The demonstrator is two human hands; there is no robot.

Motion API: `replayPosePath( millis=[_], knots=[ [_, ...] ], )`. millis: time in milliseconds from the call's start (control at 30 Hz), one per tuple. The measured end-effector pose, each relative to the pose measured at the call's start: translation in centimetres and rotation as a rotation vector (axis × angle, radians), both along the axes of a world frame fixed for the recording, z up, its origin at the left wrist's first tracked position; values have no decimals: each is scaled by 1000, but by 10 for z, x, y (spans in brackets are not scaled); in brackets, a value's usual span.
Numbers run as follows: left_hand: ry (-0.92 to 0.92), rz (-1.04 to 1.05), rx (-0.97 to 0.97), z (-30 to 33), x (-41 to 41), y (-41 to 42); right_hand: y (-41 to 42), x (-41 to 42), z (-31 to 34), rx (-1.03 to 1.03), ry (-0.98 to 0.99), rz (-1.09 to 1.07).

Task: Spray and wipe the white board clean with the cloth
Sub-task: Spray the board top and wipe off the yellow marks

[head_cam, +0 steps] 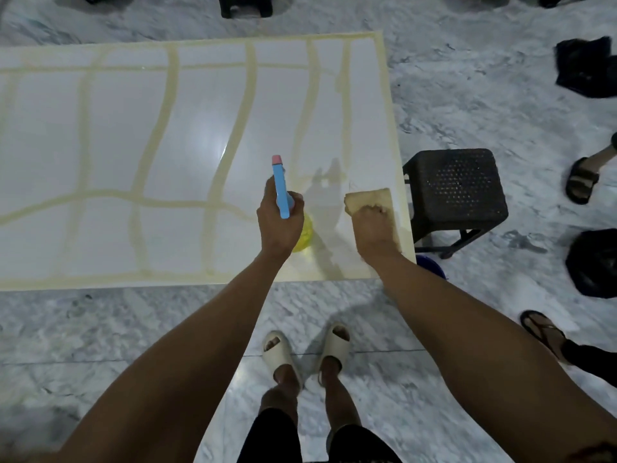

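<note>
A: Item one, the left hand (278, 218). State?

B: Wrapped around the neck of the spray bottle (282, 192), fingers curled shut on it. Blue trigger head with a pink nozzle tip points away from the wrist; the yellow body shows just below and to the right of the palm.

A: Item two, the right hand (374, 225).

B: Knuckles up, fingers bunched together and pressed down on the cloth (369, 198). The tan cloth sticks out ahead of the fingertips and along the outer side of the hand.

A: Item three, the white board (117, 135).

B: Lies flat beneath both hands, spreading far to the left of the left hand. Yellowish lines cross it in a rough grid, with a yellowish band along its edges. The cloth sits near its right edge, close to the near right corner. The patch between the two hands looks wet and free of lines.

A: Surroundings?

B: A dark plastic stool (455, 192) just to the right of the right hand, past the board's edge. Marble floor (133, 329) under the wrists. The person's pale slides (307, 352) below the forearms. Other sandalled feet (582, 180) far to the right.
</note>
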State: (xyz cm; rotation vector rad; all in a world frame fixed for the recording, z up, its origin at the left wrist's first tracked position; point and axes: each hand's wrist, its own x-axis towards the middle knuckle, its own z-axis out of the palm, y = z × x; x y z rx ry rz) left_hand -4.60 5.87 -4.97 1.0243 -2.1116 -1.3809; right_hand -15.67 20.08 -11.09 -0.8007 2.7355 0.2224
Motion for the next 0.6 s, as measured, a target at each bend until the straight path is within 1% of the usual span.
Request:
replayPosePath(
  millis=[67,133,200,233,267,300,367,400,433,533,600],
  knots=[
    [54,-54,-50,4,-2,0,2,-15,16,-133,-92,-85],
    [81,-99,-75,2,-2,-7,1,-31,32,-299,-123,-263],
    [105,-115,-44,4,-1,-14,-2,-46,50,-480,-176,-436],
    [105,-115,-18,8,-1,-18,-6,-52,59,-595,-240,-518],
    [106,-114,16,14,-2,-24,-10,-57,70,-739,-334,-610],
    [117,-102,50,21,-3,-29,-15,-61,78,-902,-471,-718],
    [185,-40,111,34,-5,-42,-25,-62,96,-1200,-873,-903],
    [223,-2,127,42,-7,-46,-28,-62,103,-1289,-1055,-947],
    [265,32,141,53,-8,-50,-32,-59,109,-1337,-1180,-967],
    [397,25,270,89,-18,-64,-53,-52,121,-1433,-1298,-942],
    [404,-60,348,107,-23,-79,-71,-50,127,-1554,-1344,-930]
  ],
)
